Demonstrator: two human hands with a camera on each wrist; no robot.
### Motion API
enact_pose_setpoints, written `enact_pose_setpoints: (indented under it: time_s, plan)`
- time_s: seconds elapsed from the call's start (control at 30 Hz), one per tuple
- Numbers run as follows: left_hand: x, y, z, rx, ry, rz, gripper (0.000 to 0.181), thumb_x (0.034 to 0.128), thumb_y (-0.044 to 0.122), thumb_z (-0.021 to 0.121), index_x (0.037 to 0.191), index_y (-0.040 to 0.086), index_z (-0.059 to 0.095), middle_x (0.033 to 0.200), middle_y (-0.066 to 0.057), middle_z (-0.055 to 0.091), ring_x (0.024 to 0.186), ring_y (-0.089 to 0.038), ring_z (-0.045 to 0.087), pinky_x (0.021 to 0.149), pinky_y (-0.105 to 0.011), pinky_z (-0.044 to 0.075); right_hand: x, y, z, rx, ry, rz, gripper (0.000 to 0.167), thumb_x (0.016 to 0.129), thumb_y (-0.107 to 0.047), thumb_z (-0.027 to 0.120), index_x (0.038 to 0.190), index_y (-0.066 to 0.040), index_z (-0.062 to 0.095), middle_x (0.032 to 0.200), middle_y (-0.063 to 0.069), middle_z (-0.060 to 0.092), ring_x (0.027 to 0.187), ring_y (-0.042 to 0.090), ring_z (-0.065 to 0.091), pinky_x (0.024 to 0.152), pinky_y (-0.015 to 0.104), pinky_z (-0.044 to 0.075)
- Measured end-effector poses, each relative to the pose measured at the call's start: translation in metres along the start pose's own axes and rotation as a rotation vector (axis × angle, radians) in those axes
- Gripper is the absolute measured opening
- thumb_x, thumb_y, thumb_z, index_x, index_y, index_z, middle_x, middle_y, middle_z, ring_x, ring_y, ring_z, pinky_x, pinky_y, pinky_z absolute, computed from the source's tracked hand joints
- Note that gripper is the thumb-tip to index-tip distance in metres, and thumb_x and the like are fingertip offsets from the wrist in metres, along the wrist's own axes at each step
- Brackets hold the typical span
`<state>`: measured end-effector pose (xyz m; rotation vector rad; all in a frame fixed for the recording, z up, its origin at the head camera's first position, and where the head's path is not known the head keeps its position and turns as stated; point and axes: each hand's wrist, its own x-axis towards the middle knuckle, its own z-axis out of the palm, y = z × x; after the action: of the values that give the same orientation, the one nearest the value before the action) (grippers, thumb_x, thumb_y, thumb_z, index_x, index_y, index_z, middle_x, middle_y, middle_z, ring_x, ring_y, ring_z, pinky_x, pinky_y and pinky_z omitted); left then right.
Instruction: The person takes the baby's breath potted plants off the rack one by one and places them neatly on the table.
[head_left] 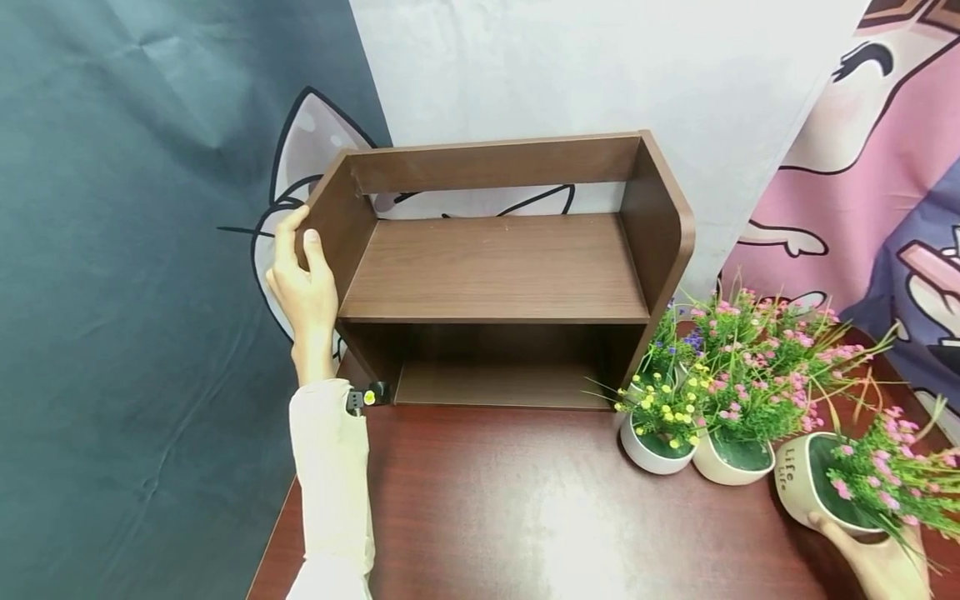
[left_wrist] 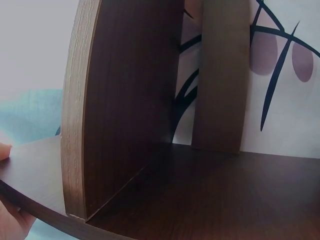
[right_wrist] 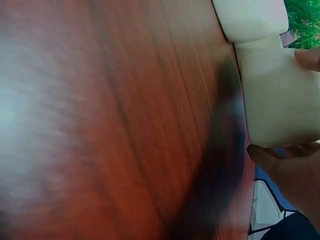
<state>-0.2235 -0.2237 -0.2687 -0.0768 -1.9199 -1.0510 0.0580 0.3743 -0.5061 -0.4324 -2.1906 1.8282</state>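
Note:
My left hand [head_left: 302,287] grips the front edge of the left side panel [head_left: 330,225] of a brown wooden desktop shelf [head_left: 495,267]. In the left wrist view, a thumb and part of the palm lie on either side of that board. At the lower right, my right hand [head_left: 892,562] holds a white flowerpot [head_left: 798,483] marked "Life", with pink artificial flowers [head_left: 888,471] in it. The right wrist view has the thumb and fingers on opposite sides of this pot [right_wrist: 277,95]. Whether its base touches the table is unclear.
More white pots stand close together right of the shelf: one with yellow flowers [head_left: 663,408], others with pink flowers [head_left: 757,383] and purple ones [head_left: 690,342]. Beneath everything is a glossy reddish-brown table [head_left: 480,483]. Printed curtains [head_left: 600,75] hang behind and at the sides.

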Motion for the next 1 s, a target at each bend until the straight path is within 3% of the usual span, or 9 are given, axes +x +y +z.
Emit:
enact_pose_setpoints:
  time_s: [0.03, 0.1, 0.2, 0.5, 0.67, 0.8, 0.83, 0.9, 1.0]
  plan:
    - [0.0, 0.0, 0.0, 0.001, -0.001, -0.002, 0.031, 0.095, 0.027, 0.048, 0.121, 0.021, 0.061, 0.119, 0.015, 0.06, 0.098, -0.015, 0.058, 0.088, -0.028, 0.039, 0.003, 0.001, -0.003, -0.023, -0.031, -0.003, 0.057, 0.092, -0.019, 0.056, 0.143, -0.026, 0.033, 0.145, -0.011, 0.03, 0.129, -0.003, 0.021, 0.105, 0.019, 0.014]
    - [0.0, 0.001, 0.001, -0.001, -0.005, -0.012, 0.03, 0.095, 0.028, 0.048, 0.122, 0.023, 0.061, 0.118, 0.016, 0.06, 0.096, -0.016, 0.058, 0.087, -0.028, 0.039, 0.007, -0.004, -0.002, -0.475, 0.101, 0.094, 0.081, 0.086, -0.026, 0.064, 0.15, -0.016, 0.015, 0.151, 0.002, 0.023, 0.135, 0.006, 0.016, 0.107, 0.028, 0.015]
    - [-0.001, 0.002, 0.002, -0.008, -0.006, -0.027, 0.03, 0.0949, 0.028, 0.048, 0.122, 0.024, 0.061, 0.118, 0.017, 0.06, 0.097, -0.014, 0.057, 0.088, -0.027, 0.039, 0.012, -0.006, -0.004, -0.632, 0.088, 0.126, 0.094, 0.082, -0.033, 0.068, 0.148, -0.001, 0.009, 0.145, 0.032, 0.017, 0.136, 0.037, 0.009, 0.106, 0.053, 0.009]
    - [-0.001, 0.002, 0.002, 0.001, -0.006, -0.029, 0.03, 0.0951, 0.028, 0.047, 0.122, 0.025, 0.061, 0.117, 0.016, 0.061, 0.095, -0.014, 0.058, 0.085, -0.027, 0.039, 0.023, -0.002, 0.0, -0.681, 0.024, 0.239, 0.1, 0.084, -0.043, 0.061, 0.144, 0.009, 0.0, 0.141, 0.04, 0.011, 0.127, 0.055, 0.014, 0.099, 0.062, 0.015]
    - [-0.003, 0.0, 0.003, -0.008, -0.009, -0.039, 0.03, 0.0949, 0.029, 0.048, 0.121, 0.025, 0.061, 0.116, 0.015, 0.062, 0.097, -0.012, 0.058, 0.086, -0.027, 0.039, 0.02, 0.001, -0.002, -0.696, 0.006, 0.221, 0.095, 0.085, -0.041, 0.061, 0.141, 0.014, 0.006, 0.132, 0.046, 0.022, 0.115, 0.061, 0.026, 0.09, 0.064, 0.023]
    - [-0.004, -0.002, 0.002, 0.002, -0.006, -0.033, 0.03, 0.0951, 0.03, 0.048, 0.121, 0.024, 0.061, 0.117, 0.015, 0.062, 0.097, -0.012, 0.058, 0.086, -0.027, 0.039, 0.019, 0.0, -0.002, -0.679, -0.038, 0.192, 0.089, 0.087, -0.039, 0.059, 0.139, 0.016, 0.011, 0.129, 0.046, 0.025, 0.115, 0.062, 0.026, 0.091, 0.064, 0.022]
    - [-0.004, -0.002, 0.002, 0.0, -0.005, -0.034, 0.03, 0.0951, 0.03, 0.048, 0.121, 0.024, 0.061, 0.117, 0.015, 0.061, 0.098, -0.012, 0.057, 0.086, -0.027, 0.039, 0.018, -0.001, -0.002, -0.657, -0.045, 0.163, 0.087, 0.088, -0.036, 0.058, 0.141, 0.013, 0.01, 0.132, 0.045, 0.022, 0.122, 0.057, 0.021, 0.097, 0.062, 0.018]
    - [-0.005, -0.003, 0.001, -0.006, -0.005, -0.037, 0.03, 0.0951, 0.029, 0.048, 0.121, 0.024, 0.061, 0.117, 0.015, 0.061, 0.098, -0.012, 0.057, 0.087, -0.027, 0.039, 0.015, -0.003, -0.003, -0.567, -0.019, 0.069, 0.081, 0.089, -0.024, 0.057, 0.147, 0.0, 0.007, 0.147, 0.027, 0.018, 0.136, 0.035, 0.014, 0.107, 0.044, 0.014]
    - [-0.005, -0.003, 0.001, -0.011, -0.003, -0.042, 0.03, 0.0948, 0.029, 0.048, 0.121, 0.024, 0.061, 0.116, 0.016, 0.061, 0.098, -0.011, 0.057, 0.087, -0.026, 0.039, 0.008, -0.006, -0.006, -0.379, 0.062, -0.083, 0.082, 0.086, 0.004, 0.048, 0.15, -0.018, 0.002, 0.149, 0.001, 0.018, 0.132, 0.003, 0.015, 0.103, 0.015, 0.013]
